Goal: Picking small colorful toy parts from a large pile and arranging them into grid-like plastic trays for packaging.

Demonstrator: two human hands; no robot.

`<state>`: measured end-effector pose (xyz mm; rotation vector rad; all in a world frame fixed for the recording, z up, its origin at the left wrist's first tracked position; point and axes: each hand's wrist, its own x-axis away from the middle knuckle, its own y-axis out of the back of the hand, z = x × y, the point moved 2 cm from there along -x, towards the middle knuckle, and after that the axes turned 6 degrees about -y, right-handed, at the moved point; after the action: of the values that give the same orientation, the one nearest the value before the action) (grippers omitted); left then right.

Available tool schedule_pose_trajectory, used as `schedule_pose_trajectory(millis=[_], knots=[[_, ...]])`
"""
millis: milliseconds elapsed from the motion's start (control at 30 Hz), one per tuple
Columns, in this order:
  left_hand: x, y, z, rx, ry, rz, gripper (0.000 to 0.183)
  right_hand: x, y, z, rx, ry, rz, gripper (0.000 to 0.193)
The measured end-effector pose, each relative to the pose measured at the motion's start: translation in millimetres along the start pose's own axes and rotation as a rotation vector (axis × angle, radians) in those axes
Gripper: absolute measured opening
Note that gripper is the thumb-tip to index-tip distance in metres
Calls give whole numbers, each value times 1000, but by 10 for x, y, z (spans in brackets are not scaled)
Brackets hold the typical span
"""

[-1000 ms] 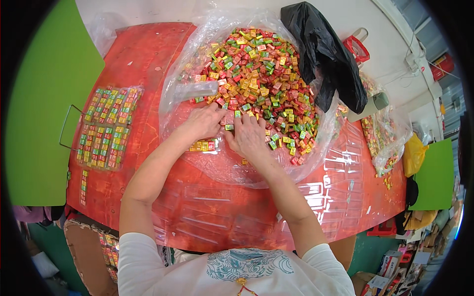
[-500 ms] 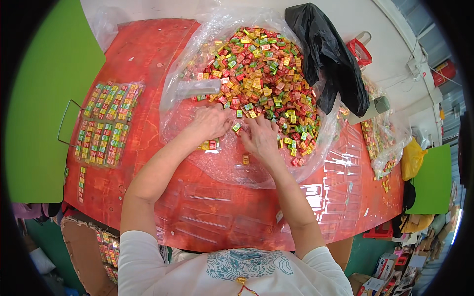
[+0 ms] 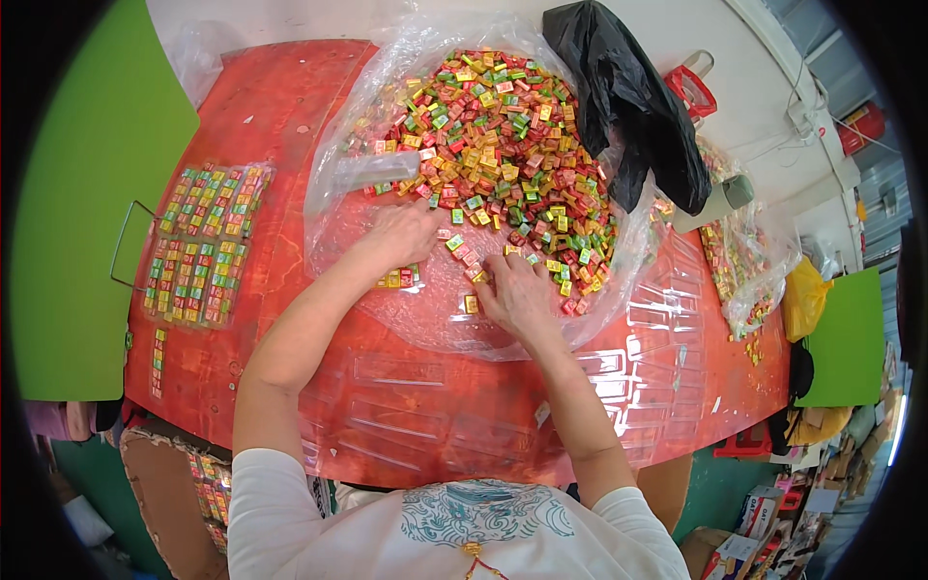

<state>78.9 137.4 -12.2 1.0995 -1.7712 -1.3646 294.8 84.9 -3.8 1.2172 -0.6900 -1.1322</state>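
1. Head view looks straight down on a red table, and both bare hands are in the thick of it on a clear plastic sheet.
2. Centre stage is the pile of small wrapped candies, red, green, yellow and orange, heaped on the sheet and filling it toward twelve o'clock from the hands.
3. Left hand lies palm down at the pile's near edge, fingers curled over loose pieces; whether it grips any of them I cannot tell.
4. Just under that hand, at six o'clock of it, a short row of candies sits lined up on the sheet.
5. Right hand is at four o'clock from the left one, near it but apart, fingers bent down onto scattered pieces; its hold is hidden too.
6. One yellow piece lies just beside the right hand, at nine o'clock of it.
7. Over at nine o'clock from the pile, well apart, a clear tray holds candies packed in neat columns.
8. Black plastic bag slumps at the pile's two o'clock edge, touching the clear sheet.
9. Empty clear trays lie on the table at three o'clock from the right hand.
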Motion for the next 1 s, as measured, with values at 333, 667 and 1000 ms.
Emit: schedule_pose_trajectory(millis=[333, 667, 1000], knots=[[34, 64, -61, 127, -81, -26, 36, -128, -42, 119, 54, 90, -71, 33], [-80, 25, -58, 203, -199, 72, 44, -191, -111, 37, 1, 100, -10, 29], [-114, -11, -143, 171, -71, 63, 46, -133, -131, -20, -101, 127, -8, 30]])
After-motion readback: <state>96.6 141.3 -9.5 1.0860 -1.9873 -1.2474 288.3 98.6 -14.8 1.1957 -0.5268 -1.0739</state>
